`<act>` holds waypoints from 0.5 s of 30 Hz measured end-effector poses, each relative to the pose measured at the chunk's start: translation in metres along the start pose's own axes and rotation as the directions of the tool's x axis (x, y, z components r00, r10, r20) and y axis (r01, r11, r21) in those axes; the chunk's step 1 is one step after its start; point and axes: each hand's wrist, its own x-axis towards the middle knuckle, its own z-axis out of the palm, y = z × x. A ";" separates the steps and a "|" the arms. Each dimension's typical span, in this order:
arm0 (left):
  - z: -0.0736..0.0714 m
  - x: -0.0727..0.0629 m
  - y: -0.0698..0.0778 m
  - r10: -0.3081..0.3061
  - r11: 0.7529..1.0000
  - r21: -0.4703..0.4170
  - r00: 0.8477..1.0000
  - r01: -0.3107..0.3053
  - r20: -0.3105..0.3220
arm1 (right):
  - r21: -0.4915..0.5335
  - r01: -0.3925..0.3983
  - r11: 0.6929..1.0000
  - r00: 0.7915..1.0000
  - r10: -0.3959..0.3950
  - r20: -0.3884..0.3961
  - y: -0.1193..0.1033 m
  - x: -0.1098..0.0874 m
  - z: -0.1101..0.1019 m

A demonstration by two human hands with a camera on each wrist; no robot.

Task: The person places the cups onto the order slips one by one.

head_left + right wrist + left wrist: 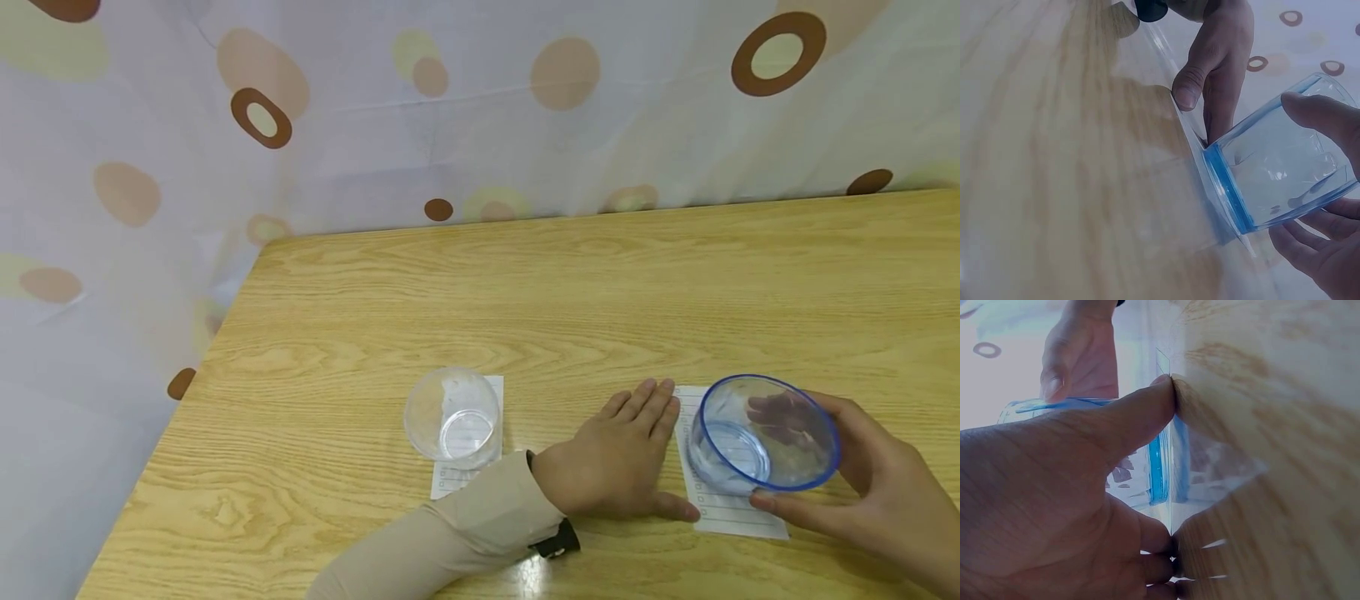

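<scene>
A clear glass bowl with a blue rim (836, 454) stands on a lined paper sheet (738, 518) at the right. My right hand (885, 479) grips its side, thumb at the near side and fingers round the far side. The bowl's thick blue base (1230, 190) sits at the sheet in the right wrist view. Just left of that sheet my left hand (618, 454) lies palm down, fingers extended. Its thumb and fingertips touch the paper's left edge. The left wrist view shows that hand (1104, 481) with its thumb and fingertips down on the tabletop.
A second clear bowl (450, 454), without a blue rim, stands on another lined sheet (491, 392) left of my left forearm. The wooden table (600, 292) ends at the back and left against a patterned curtain (360, 150). A black strap (557, 540) hangs at the left cuff.
</scene>
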 end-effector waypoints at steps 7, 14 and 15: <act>0.000 0.000 0.001 0.003 1.000 0.007 1.000 -0.003 -0.004 | -0.005 -0.015 1.000 1.000 0.015 -0.001 0.001 -0.002 0.000; 0.000 0.000 0.000 0.008 1.000 0.005 1.000 -0.008 0.001 | -0.020 -0.042 0.999 0.999 0.043 0.007 0.003 -0.003 -0.002; 0.000 0.000 0.000 0.009 1.000 0.004 1.000 -0.009 0.003 | -0.018 -0.040 0.999 0.999 0.040 0.007 0.004 -0.003 -0.002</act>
